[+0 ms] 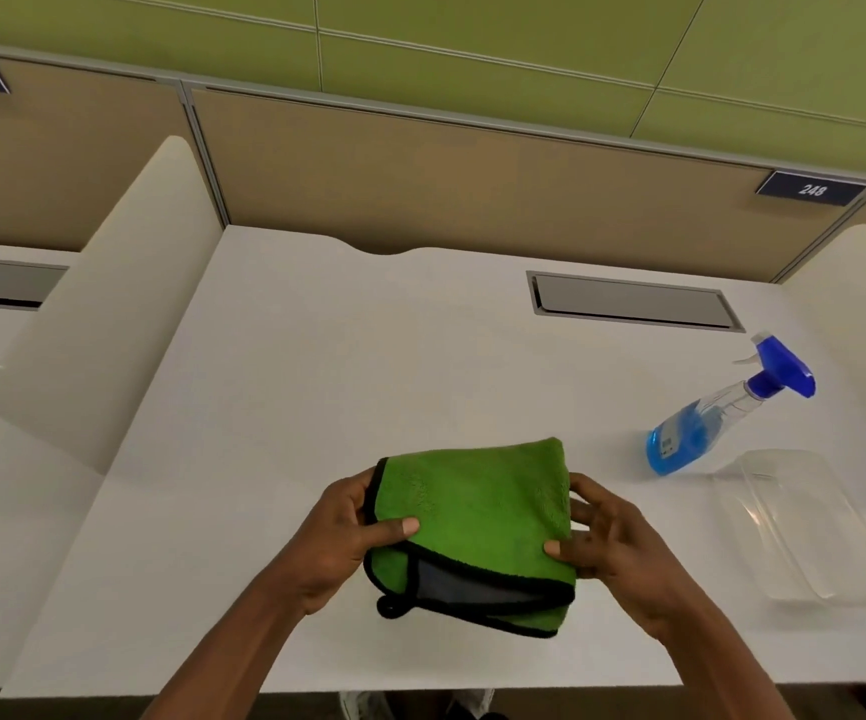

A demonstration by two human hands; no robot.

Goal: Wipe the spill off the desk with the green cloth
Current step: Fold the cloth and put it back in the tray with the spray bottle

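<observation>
Holding the cloth (472, 517) between both hands, the person had it folded, green face up, grey underside peeking at the near edge with black trim. Left hand (347, 532) pinched the left edge, thumb on top, fingers under. Right hand (607, 537) gripped the right edge the same way, thumb on the near corner. Cloth sat over the near-middle of the counter (316, 366); couldn't tell if it was touching the surface or just above it.

Head view only. No spill was visible on the white top; too faint to tell, if present. Spray bottle (722, 407) with blue liquid stood to the right, well apart from the cloth. A clear tray (805, 527) lay near it, closer to the person. Grey flap (633, 301) was set in the far counter.

Step in hand looked like readying the cloth as a pad. To do it well: keep the fold flat, green pile down on the wet patch, press with one palm, wipe in overlapping strokes toward one side, steer clear of the bottle.
</observation>
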